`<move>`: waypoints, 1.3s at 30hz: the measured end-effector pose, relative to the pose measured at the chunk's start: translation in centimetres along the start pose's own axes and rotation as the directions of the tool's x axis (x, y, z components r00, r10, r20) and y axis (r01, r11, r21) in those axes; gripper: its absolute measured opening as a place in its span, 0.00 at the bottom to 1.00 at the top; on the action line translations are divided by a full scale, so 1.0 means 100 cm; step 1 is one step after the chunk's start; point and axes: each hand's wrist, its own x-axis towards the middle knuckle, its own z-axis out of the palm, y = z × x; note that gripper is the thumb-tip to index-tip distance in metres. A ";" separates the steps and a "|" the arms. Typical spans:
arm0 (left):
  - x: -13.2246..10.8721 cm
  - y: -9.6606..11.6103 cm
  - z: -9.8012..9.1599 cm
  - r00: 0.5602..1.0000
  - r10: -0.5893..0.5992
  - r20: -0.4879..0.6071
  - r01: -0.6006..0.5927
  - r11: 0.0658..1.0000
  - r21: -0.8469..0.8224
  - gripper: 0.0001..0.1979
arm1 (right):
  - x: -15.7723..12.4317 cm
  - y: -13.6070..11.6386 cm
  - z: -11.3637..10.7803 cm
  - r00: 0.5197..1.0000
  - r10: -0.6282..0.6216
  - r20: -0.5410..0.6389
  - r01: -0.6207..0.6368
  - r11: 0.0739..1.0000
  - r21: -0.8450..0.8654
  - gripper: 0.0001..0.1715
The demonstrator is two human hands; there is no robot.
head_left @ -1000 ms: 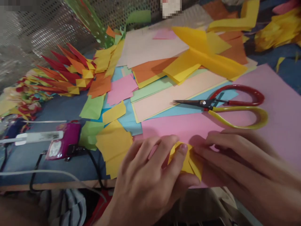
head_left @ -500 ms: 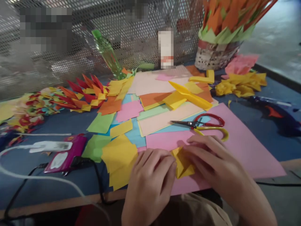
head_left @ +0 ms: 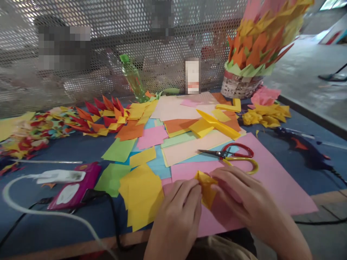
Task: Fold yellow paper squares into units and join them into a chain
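Observation:
Between my two hands is a small folded piece of yellow paper [head_left: 207, 189], held over a large pink sheet [head_left: 276, 180]. My left hand [head_left: 180, 209] pinches its left edge with the fingers bent together. On the other side, my right hand [head_left: 241, 195] grips the right edge, thumb and fingers closed on it. Some of the fingertips are hidden behind the fold. Scissors [head_left: 223, 154] with one red and one yellow handle loop lie just beyond my right hand. To the left of my left hand is a pile of yellow paper pieces [head_left: 143, 195].
A purple power strip [head_left: 78, 184] with white and black cables lies left. A glue gun [head_left: 303, 148] rests at right. Behind stand a green-capped bottle [head_left: 132, 79], a paper-covered basket [head_left: 240, 85] and a perforated metal screen [head_left: 108, 21]. Folded red-orange paper points [head_left: 103, 112] lie back left.
The yellow paper has turned and been folded narrower between my hands, its tip now pointing down. My view has tilted up, so more of the basket shows.

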 end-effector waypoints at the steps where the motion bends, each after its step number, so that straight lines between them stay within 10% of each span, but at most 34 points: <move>1: -0.001 0.000 0.001 1.000 -0.015 -0.007 0.015 1.000 0.000 0.11 | -0.001 0.000 -0.001 1.000 -0.015 0.017 0.015 1.000 -0.001 0.10; 13: 0.008 -0.002 -0.008 0.982 -0.178 0.062 0.186 0.972 -0.146 0.12 | -0.020 0.009 0.010 0.995 -0.093 -0.028 0.093 0.996 -0.019 0.13; 28: 0.035 0.002 -0.028 0.956 0.020 0.292 -0.068 0.986 0.155 0.08 | -0.025 0.013 0.007 0.987 -0.108 0.116 0.112 0.993 -0.030 0.20; 39: 0.039 0.013 -0.017 0.932 -0.292 0.216 0.304 0.952 -0.025 0.04 | -0.025 0.013 0.002 0.980 -0.132 0.152 0.132 0.991 0.010 0.20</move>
